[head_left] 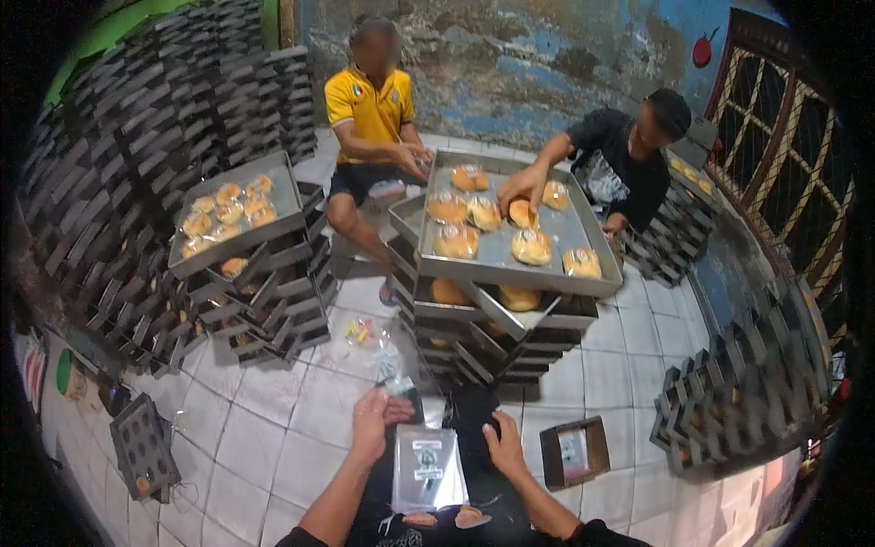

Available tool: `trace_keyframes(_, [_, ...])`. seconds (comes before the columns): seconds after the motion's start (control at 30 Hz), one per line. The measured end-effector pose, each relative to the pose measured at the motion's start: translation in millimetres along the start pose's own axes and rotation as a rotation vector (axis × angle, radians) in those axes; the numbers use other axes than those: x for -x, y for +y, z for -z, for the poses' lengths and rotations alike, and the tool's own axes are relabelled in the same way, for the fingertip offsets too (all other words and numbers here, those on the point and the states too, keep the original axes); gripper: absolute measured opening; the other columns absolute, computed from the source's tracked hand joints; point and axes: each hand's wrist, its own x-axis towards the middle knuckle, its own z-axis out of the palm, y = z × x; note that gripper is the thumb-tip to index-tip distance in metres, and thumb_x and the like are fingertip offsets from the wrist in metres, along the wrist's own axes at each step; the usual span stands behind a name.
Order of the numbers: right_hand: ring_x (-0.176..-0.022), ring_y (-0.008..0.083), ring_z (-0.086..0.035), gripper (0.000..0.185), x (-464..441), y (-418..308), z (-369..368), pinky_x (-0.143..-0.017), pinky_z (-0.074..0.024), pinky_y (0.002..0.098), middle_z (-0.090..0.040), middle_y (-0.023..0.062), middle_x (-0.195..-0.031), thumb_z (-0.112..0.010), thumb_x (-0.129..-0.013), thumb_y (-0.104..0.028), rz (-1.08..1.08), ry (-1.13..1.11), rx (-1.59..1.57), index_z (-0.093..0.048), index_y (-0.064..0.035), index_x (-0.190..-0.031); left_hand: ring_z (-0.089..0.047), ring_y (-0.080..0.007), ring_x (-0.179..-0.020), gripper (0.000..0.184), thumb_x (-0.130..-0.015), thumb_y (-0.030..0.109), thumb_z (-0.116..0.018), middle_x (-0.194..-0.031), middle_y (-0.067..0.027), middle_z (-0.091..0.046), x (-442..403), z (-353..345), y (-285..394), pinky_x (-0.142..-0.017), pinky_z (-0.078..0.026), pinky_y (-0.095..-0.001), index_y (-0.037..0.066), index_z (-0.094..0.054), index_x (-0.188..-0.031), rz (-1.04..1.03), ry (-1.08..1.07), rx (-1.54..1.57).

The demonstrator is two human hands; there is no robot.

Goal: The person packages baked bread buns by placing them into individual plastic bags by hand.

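My left hand (376, 419) is raised beside my lap, its fingers closed round the lower end of a small clear plastic packet (398, 387). To the right, my right hand (503, 444) rests over my dark clothing with its fingers apart and nothing in it. Between the two hands a stack of clear plastic bags (428, 469) with green and white print lies on my lap. Ahead, a metal tray (583, 239) of round buns stands on a stack of trays, where a co-worker's hand (522, 190) touches a bun (523, 215).
A person in yellow (372, 109) sits behind the tray stack, another in black (629, 155) at its right. More buns fill a tray (283, 205) at the left. An open box (597, 447) stands right of my right hand; a muffin pan (146, 447) lies far left.
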Motion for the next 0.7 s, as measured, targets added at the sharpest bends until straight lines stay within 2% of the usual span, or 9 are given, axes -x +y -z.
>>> trace_keyframes(0.1, [-0.130, 0.0396, -0.055, 0.043, -10.4, -5.0, -2.9, -0.112, -0.0416, 0.0427, -0.058, 0.0247, -0.136, -0.063, -0.101, -0.026, -0.160, 0.039, -0.049, -0.059, 0.0036, -0.131, -0.073, -0.0243, -0.076, 0.022, -0.106, 0.023, -0.057, -0.088, -0.0169, -0.073, -5.8, -0.3, -31.8, -0.068, -0.060, -0.0339, 0.002, -0.060, -0.099, -0.029, 0.028, -0.076])
trace_keyframes(0.2, [-0.127, 0.0383, -0.057, 0.042, -13.6, 21.5, -7.7, -0.110, -0.0435, 0.0418, -0.061, 0.0237, -0.133, -0.061, -0.102, -0.027, -0.128, 0.014, -0.103, -0.059, 0.0035, -0.131, -0.072, -0.0226, -0.072, 0.021, -0.106, 0.021, -0.058, -0.085, -0.0156, -0.072, -5.8, -1.8, -30.8, -0.066, -0.060, -0.0327, 0.001, -0.060, -0.098, -0.047, 0.044, 0.000])
trace_keyframes(0.27, [-0.122, 0.0387, -0.060, 0.041, -21.6, 20.1, 2.7, -0.107, -0.0454, 0.0427, -0.064, 0.0229, -0.128, -0.061, -0.102, -0.028, -0.224, -0.026, -0.133, -0.061, 0.0032, -0.128, -0.071, -0.0219, -0.070, 0.020, -0.106, 0.020, -0.058, -0.084, -0.0152, -0.071, -5.1, -4.6, -23.5, -0.065, -0.059, -0.0322, 0.001, -0.060, -0.098, -0.028, 0.043, -0.012])
trace_keyframes(0.33, [-0.117, 0.0414, -0.061, 0.041, -27.5, 49.7, 2.1, -0.104, -0.0469, 0.0441, -0.064, 0.0243, -0.125, -0.060, -0.102, -0.029, -0.163, -0.056, 0.017, -0.062, 0.0036, -0.127, -0.070, -0.0218, -0.069, 0.020, -0.105, 0.019, -0.058, -0.082, -0.0143, -0.071, -6.3, 0.7, -27.0, -0.064, -0.059, -0.0320, 0.001, -0.060, -0.097, -0.024, 0.049, -0.067])
trace_keyframes(0.4, [-0.118, 0.0423, -0.061, 0.040, -35.3, 53.1, 3.0, -0.105, -0.0458, 0.0454, -0.063, 0.0238, -0.128, -0.057, -0.104, -0.029, -0.104, -0.019, 0.116, -0.061, 0.0031, -0.128, -0.071, -0.0228, -0.069, 0.023, -0.106, 0.021, -0.058, -0.083, -0.0141, -0.071, -9.5, 2.0, -29.1, -0.063, -0.059, -0.0325, 0.001, -0.060, -0.094, -0.056, 0.052, -0.095])
trace_keyframes(0.47, [-0.120, 0.0413, -0.059, 0.037, -39.6, 17.6, 9.7, -0.105, -0.0456, 0.0445, -0.062, 0.0239, -0.130, -0.059, -0.102, -0.024, -0.096, 0.080, -0.046, -0.060, 0.0032, -0.128, -0.070, -0.0226, -0.070, 0.026, -0.107, 0.022, -0.055, -0.082, -0.0142, -0.070, -7.3, -7.8, -24.9, -0.066, -0.059, -0.0328, 0.000, -0.061, -0.095, -0.065, 0.137, -0.077])
trace_keyframes(0.53, [-0.121, 0.0416, -0.059, 0.040, -38.5, 12.0, -2.0, -0.105, -0.0463, 0.0451, -0.060, 0.0242, -0.131, -0.063, -0.100, -0.025, -0.095, 0.053, -0.113, -0.059, 0.0031, -0.128, -0.070, -0.0222, -0.071, 0.028, -0.107, 0.023, -0.054, -0.083, -0.0143, -0.070, -0.1, -30.4, -13.7, -0.068, -0.059, -0.0327, -0.001, -0.062, -0.095, -0.076, 0.231, -0.041])
trace_keyframes(0.63, [-0.123, 0.0420, -0.058, 0.040, -34.6, -4.8, 4.0, -0.106, -0.0457, 0.0446, -0.060, 0.0238, -0.131, -0.063, -0.100, -0.026, -0.007, 0.059, -0.087, -0.060, 0.0030, -0.126, -0.070, -0.0224, -0.076, 0.030, -0.108, 0.026, -0.052, -0.092, -0.0141, -0.071, -16.0, -6.9, -24.0, -0.071, -0.060, -0.0335, -0.002, -0.061, -0.100, -0.047, 0.099, -0.131])
trace_keyframes(0.7, [-0.123, 0.0427, -0.057, 0.036, -25.6, -2.4, 7.8, -0.106, -0.0457, 0.0453, -0.061, 0.0238, -0.130, -0.064, -0.099, -0.025, -0.131, 0.036, -0.094, -0.063, 0.0029, -0.121, -0.070, -0.0232, -0.075, 0.029, -0.109, 0.026, -0.051, -0.092, -0.0140, -0.071, -13.0, 7.1, -32.5, -0.072, -0.060, -0.0346, -0.002, -0.060, -0.104, -0.006, 0.077, -0.194])
